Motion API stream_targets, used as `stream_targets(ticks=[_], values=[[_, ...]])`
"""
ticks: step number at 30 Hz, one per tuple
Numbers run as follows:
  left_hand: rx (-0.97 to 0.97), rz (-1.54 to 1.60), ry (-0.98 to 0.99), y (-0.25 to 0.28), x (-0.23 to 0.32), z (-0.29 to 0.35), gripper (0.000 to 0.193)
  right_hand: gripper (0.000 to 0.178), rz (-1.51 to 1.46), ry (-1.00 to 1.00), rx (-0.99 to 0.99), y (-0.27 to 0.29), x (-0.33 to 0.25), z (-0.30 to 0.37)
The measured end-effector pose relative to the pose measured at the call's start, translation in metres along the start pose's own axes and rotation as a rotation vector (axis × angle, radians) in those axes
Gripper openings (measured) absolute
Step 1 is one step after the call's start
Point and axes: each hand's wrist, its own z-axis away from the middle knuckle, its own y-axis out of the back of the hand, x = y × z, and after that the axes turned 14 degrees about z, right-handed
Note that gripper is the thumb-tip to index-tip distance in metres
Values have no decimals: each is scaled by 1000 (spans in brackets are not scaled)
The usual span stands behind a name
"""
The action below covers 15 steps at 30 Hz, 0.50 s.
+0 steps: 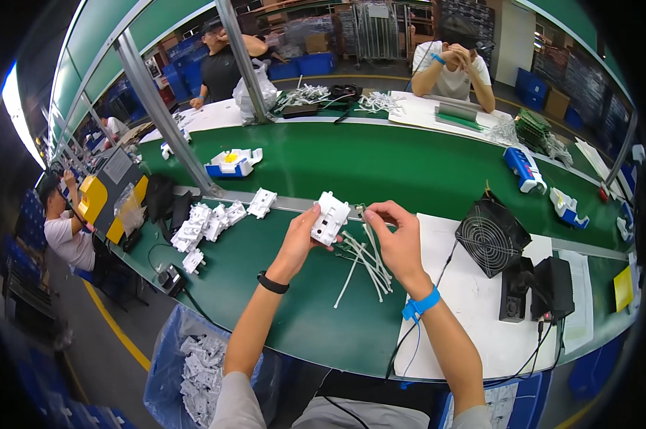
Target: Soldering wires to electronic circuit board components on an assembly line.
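Note:
Over the green workbench, my left hand [301,238] grips a white plastic housing [331,218] with small dark openings in its face. Close to the housing's right side, my right hand [400,243] pinches the end of a white cable [371,239] with a small piece at its tip, too small to make out. A gap shows between that tip and the housing. Below both hands, several white cables [358,268] lie fanned out on the bench. More white housings [207,226] are piled to the left, and a single one [262,203] lies apart near the bench's far edge.
A black fan [491,232] and black power unit [554,287] stand on white sheeting at right. Beyond runs a green conveyor [323,163] carrying blue-and-white units [524,170]. A lined bin [167,361] of white parts sits lower left. Metal posts [167,118] rise left. Several people sit around.

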Motion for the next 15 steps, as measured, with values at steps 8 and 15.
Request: stream_targets(ticks=[8, 15], values=[[0, 151, -12, -18, -24, 6, 48, 13, 189, 36, -334, 15, 10, 6], [25, 425, -60, -16, -28, 12, 57, 16, -412, -466, -391, -4, 20, 14]])
